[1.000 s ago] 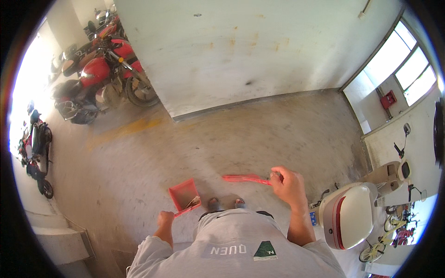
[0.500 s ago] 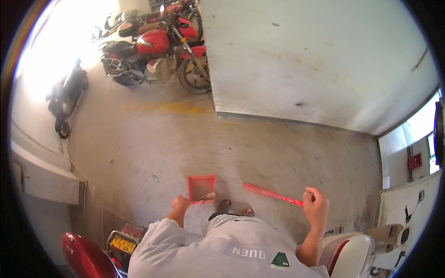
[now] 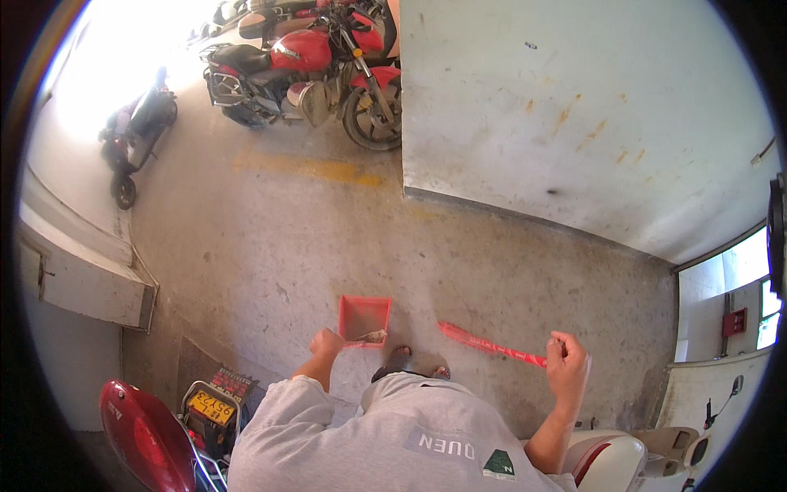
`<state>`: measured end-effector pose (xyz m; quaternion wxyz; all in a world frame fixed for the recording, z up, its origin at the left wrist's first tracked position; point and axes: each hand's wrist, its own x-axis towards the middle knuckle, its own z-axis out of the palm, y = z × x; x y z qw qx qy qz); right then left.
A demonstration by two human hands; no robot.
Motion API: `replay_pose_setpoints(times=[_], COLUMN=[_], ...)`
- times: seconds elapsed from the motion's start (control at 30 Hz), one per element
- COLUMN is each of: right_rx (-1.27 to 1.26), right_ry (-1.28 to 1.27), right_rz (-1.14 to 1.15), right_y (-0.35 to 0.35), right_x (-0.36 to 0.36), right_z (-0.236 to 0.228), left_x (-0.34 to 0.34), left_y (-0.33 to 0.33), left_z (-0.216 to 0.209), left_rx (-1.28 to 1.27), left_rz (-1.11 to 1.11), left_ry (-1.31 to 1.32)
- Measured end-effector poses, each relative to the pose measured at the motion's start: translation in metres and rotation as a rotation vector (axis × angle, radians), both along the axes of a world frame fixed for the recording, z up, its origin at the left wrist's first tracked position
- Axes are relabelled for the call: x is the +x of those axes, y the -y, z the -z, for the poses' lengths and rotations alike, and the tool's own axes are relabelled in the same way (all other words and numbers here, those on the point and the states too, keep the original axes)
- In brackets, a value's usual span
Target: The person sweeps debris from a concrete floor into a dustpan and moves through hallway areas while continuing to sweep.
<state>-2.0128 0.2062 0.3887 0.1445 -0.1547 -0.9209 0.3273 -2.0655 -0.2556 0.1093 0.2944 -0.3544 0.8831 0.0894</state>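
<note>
My left hand (image 3: pixel 327 343) is closed beside the near corner of a red dustpan (image 3: pixel 366 305), apparently on its handle, which my fist hides. Pale, crumpled litter (image 3: pixel 373 336) lies along the dustpan's near side. Out to the right, my right hand (image 3: pixel 568 357) is closed around the end of a red broom (image 3: pixel 492 343) with pale markings on its shaft. The broom slants away to the left, toward the dustpan, with a gap between the two. Bristles cannot be made out. My sandalled feet (image 3: pixel 401 353) stand just to the right of the dustpan.
A red motorcycle (image 3: pixel 303 53) stands at the far left, by the corner of a white wall (image 3: pixel 574 123). A dark scooter (image 3: pixel 139 135) leans further left. Close beside me are a dark red vehicle (image 3: pixel 147 435) on the left and a white scooter (image 3: pixel 611 455) on the right.
The view has shifted, so the motorcycle and wall sit further right and higher. Both hands keep their hold; dustpan and broom stay nearly in place relative to my body.
</note>
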Motion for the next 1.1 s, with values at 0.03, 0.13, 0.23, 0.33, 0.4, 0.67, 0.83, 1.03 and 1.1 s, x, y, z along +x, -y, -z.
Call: replay_pose_setpoints(times=[0.03, 0.13, 0.23, 0.33, 0.4, 0.67, 0.83, 1.03, 1.1], right_rx=[0.003, -0.002, -0.017, -0.029, -0.030, -0.089, -0.102, -0.117, -0.125], right_ry=[0.004, 0.002, 0.007, 0.015, 0.019, 0.030, 0.032, 0.039, 0.045], right_rz=[0.000, -0.001, 0.001, 0.011, 0.016, 0.038, 0.041, 0.031, 0.032], right_y=[-0.001, -0.002, -0.001, -0.003, -0.004, -0.003, -0.002, -0.001, -0.002], right_x=[0.000, -0.001, -0.003, -0.002, -0.002, -0.005, -0.007, -0.009, -0.009], right_z=[0.000, 0.001, 0.000, 0.002, 0.002, 0.001, 0.000, -0.001, 0.000], left_x=[-0.002, -0.006, -0.005, -0.007, -0.008, -0.007, -0.010, -0.009, -0.009], left_y=[-0.001, -0.004, -0.002, -0.003, -0.005, 0.001, -0.002, 0.004, 0.005], left_z=[0.000, -0.008, -0.005, -0.008, -0.011, -0.001, -0.004, 0.007, 0.008], left_rx=[0.000, 0.002, -0.004, 0.004, 0.007, -0.005, 0.000, -0.017, -0.013], left_rz=[0.007, 0.011, 0.010, 0.009, 0.003, -0.013, -0.004, -0.006, -0.004], left_ry=[0.004, 0.016, 0.021, 0.022, 0.019, 0.027, 0.032, 0.051, 0.067])
